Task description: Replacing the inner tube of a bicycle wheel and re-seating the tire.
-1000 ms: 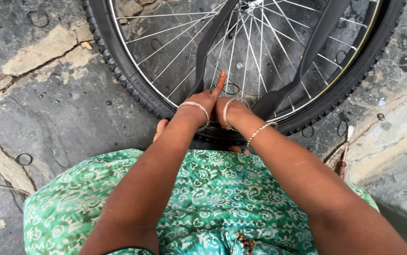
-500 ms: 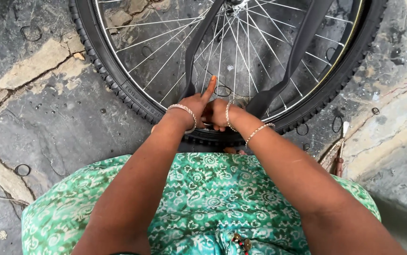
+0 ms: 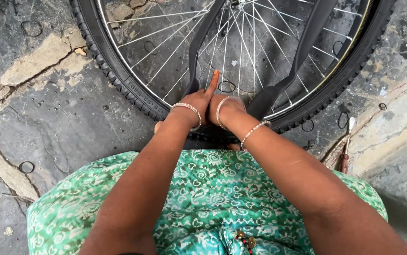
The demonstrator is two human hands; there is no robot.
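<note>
A small rubber ring (image 3: 25,166) lies on the cracked stone floor (image 3: 61,123) at the far left. The bicycle wheel (image 3: 118,80) lies flat on that floor, its tyre and rim curving in front of the person's knees. A black inner tube (image 3: 199,52) hangs out of the rim in a loop across the spokes. The left hand (image 3: 198,101) rests at the rim where the tube meets it, one finger stretched straight along the spokes, the others curled on the tube. The right hand (image 3: 227,107) is just beside it, touching it, fingers bent down at the rim; whether it grips anything cannot be told. A screwdriver (image 3: 346,144) lies on the floor to the right.
</note>
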